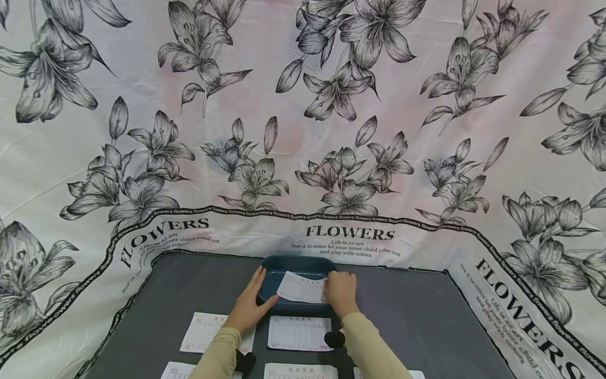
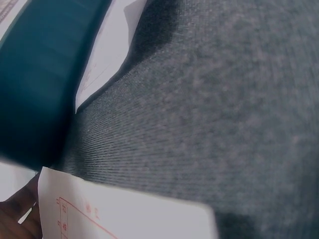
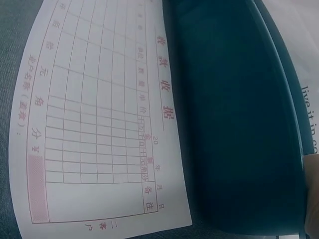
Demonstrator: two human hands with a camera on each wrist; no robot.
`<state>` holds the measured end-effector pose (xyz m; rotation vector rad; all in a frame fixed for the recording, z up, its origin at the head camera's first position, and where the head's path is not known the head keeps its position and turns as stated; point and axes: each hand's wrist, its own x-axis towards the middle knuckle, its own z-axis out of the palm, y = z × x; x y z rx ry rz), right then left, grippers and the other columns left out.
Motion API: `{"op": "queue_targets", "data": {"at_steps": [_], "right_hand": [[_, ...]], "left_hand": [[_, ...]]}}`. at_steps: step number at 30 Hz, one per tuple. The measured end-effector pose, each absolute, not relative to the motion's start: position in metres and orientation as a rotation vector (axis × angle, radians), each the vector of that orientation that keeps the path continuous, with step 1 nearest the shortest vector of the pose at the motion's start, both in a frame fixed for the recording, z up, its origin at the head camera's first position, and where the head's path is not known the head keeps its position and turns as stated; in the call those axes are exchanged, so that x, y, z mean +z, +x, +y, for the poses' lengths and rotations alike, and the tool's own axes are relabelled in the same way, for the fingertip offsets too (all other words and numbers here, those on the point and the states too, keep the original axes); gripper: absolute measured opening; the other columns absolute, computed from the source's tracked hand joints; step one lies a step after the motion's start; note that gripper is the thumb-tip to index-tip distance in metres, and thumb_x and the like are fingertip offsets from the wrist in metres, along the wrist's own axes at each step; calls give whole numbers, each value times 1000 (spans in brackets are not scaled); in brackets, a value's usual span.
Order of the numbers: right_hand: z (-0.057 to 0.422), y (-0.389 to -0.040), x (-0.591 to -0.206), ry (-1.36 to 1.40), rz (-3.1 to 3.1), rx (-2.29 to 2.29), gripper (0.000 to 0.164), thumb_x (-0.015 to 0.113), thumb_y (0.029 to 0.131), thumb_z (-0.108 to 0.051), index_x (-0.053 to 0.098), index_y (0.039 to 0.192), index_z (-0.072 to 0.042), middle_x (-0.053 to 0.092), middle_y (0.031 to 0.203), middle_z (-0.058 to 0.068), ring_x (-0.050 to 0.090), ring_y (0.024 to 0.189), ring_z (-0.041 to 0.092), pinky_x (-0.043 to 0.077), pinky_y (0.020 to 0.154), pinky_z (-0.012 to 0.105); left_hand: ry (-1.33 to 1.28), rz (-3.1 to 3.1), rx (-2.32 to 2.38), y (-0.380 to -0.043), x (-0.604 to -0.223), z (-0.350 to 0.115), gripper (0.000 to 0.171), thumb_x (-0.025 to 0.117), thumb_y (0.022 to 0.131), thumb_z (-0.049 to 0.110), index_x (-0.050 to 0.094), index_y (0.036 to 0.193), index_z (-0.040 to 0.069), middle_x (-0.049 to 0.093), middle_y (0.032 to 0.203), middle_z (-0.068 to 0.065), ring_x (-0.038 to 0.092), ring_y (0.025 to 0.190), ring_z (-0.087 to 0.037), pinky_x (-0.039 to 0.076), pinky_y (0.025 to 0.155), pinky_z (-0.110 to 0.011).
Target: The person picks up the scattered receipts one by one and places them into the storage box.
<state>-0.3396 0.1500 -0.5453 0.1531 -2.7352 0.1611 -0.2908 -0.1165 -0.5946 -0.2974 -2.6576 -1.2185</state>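
A teal rectangular tray sits at the back of the table. A printed receipt slip with a grid and red lettering lies slanted over its front part, slightly curved. My left hand touches the tray's left end, fingers spread straight along the side and thumb at the front corner. My right hand curls over the tray's right end, beside the slip's right edge. In the right wrist view, a finger shows at the tray's far rim. Dark fingers appear low in the left wrist view, near the tray's wall.
Several similar slips lie in rows on the grey cloth: one before the tray, one under my left forearm, another nearer. A flower-printed curtain borders the table's back and sides. Black wrist cameras hang under my wrists.
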Motion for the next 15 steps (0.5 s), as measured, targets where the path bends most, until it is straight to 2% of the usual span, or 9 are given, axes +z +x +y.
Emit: {"op": "queue_targets", "data": {"at_steps": [4, 10, 15], "right_hand": [[151, -339, -546, 171, -2723, 144, 19, 75, 84, -16, 69, 67, -10, 66, 63, 8, 57, 60, 26, 39, 63, 41], [151, -336, -548, 171, -2690, 167, 19, 79, 83, -24, 70, 75, -10, 67, 64, 6, 56, 61, 25, 38, 64, 41], [150, -329, -548, 190, -2654, 222, 26, 77, 85, -33, 75, 94, -9, 70, 70, 7, 56, 65, 27, 41, 68, 44]], "left_hand": [[-314, -2643, -1228, -292, -597, -118, 88, 66, 90, 54, 21, 159, 24, 15, 166, 2, 29, 148, -31, 32, 111, -63], [-310, -2634, -1239, -293, -599, -118, 89, 66, 89, 57, 22, 159, 24, 15, 166, 2, 29, 148, -31, 32, 111, -63], [-302, -2617, -1236, -292, -599, -117, 88, 69, 89, 51, 24, 159, 22, 17, 166, 1, 31, 146, -32, 33, 110, -64]]}}
